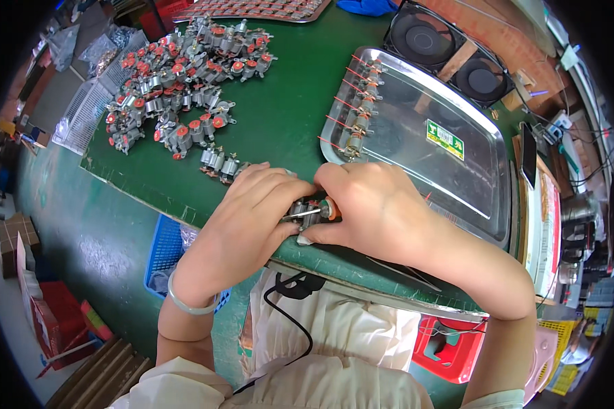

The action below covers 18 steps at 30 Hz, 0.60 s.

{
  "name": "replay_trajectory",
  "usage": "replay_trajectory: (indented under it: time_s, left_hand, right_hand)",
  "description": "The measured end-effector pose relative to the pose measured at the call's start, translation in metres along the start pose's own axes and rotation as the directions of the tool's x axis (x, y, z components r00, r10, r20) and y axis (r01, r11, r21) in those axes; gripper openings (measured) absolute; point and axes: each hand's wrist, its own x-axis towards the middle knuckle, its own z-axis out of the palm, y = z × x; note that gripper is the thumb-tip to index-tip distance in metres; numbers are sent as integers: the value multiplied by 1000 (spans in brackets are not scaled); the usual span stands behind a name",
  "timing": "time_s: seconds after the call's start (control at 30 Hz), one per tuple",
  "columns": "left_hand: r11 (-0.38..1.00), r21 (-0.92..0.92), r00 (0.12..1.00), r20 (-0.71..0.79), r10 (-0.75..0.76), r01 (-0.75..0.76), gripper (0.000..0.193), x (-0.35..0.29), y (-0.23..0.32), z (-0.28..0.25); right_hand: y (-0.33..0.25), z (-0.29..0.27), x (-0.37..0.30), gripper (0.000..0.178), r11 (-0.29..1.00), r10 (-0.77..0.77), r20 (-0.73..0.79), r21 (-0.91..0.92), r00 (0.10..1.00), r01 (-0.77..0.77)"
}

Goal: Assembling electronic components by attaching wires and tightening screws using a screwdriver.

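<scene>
At the near edge of the green table, my left hand (pixel 256 204) is closed around a cluster of small silver motor-like parts (pixel 309 217), mostly hidden under my fingers. My right hand (pixel 372 204) grips a small screwdriver-like tool (pixel 331 208) with a thin metal shaft and an orange handle part. Its shaft lies across the cluster, pointing left toward my left thumb. A short row of the same silver parts (pixel 220 163) rests just beyond my left fingers. Farther left is a large heap of these parts (pixel 184 82), many with red round tops.
A shiny metal tray (pixel 416 177) at the right holds a row of parts (pixel 363 112) with red pins. Behind it stand two black fans (pixel 423 39). Another tray (pixel 252 9) of red-topped parts is at the far edge. A blue basket (pixel 165 249) sits below the table's left edge.
</scene>
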Motion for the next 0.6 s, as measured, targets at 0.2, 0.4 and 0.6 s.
replay_trajectory:
  time_s: [0.2,0.4,0.6]
  left_hand:
    - [989,-141,998,-50,-42,34,39,-4,-2,3]
    - [999,24,992,126,-32,30,40,-5,-4,-1]
    - [968,-182,966,-223,130,-172,36,-2,20,15]
  right_hand:
    - [-7,13,-7,32,993,-88,-96,-86,992,79]
    - [7,-18,-10,25,967,-17,154,253,988,-23]
    - [-2,-17,-38,30,727,79,67,679,995,-103]
